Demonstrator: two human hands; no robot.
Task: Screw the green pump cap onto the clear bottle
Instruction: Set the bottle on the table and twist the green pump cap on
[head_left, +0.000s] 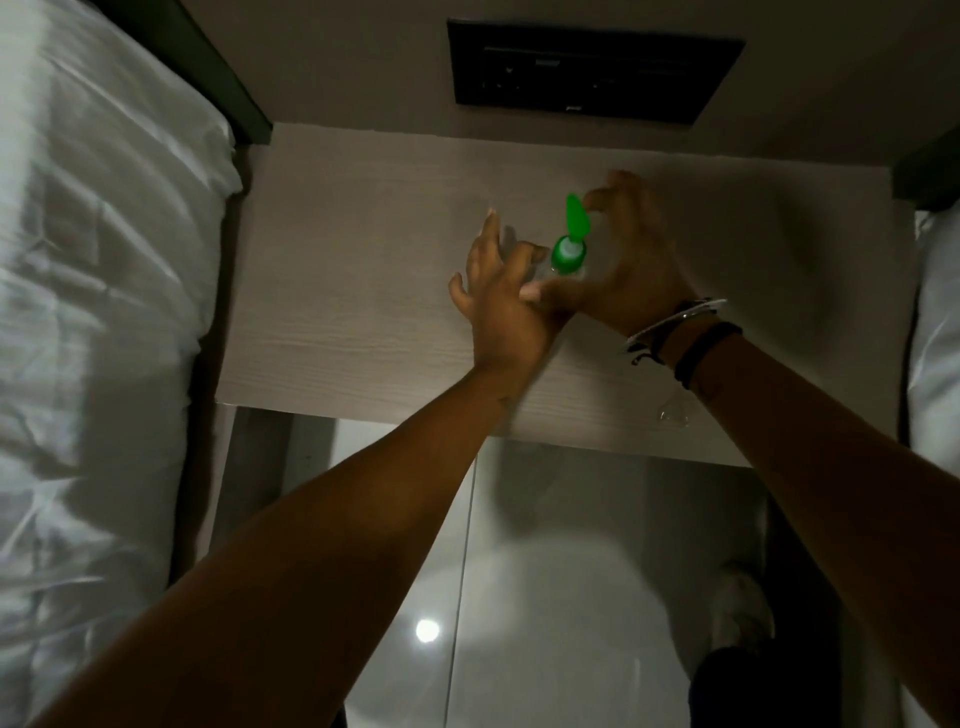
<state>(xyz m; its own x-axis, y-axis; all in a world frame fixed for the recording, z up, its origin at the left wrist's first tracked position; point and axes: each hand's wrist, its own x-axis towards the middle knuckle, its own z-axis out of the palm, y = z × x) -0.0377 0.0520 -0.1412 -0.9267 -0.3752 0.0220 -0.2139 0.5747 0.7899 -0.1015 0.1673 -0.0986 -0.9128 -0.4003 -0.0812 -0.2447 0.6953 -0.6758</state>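
The clear bottle (544, 269) stands upright on the pale wooden bedside table (363, 270). The green pump cap (568, 252) sits on its neck, nozzle pointing away from me. My left hand (498, 291) is just left of the bottle with fingers spread, one fingertip close to the bottle's side. My right hand (628, 260) curves around the right side. Its thumb reaches along the bottle's near side and its fingertips hover by the nozzle tip. Whether either hand touches the bottle is unclear.
A small clear object (675, 413) lies near the table's front edge under my right wrist. White bedding (93, 312) lies at the left and another bed edge (935, 338) at the right. A dark socket panel (587, 73) is on the wall behind.
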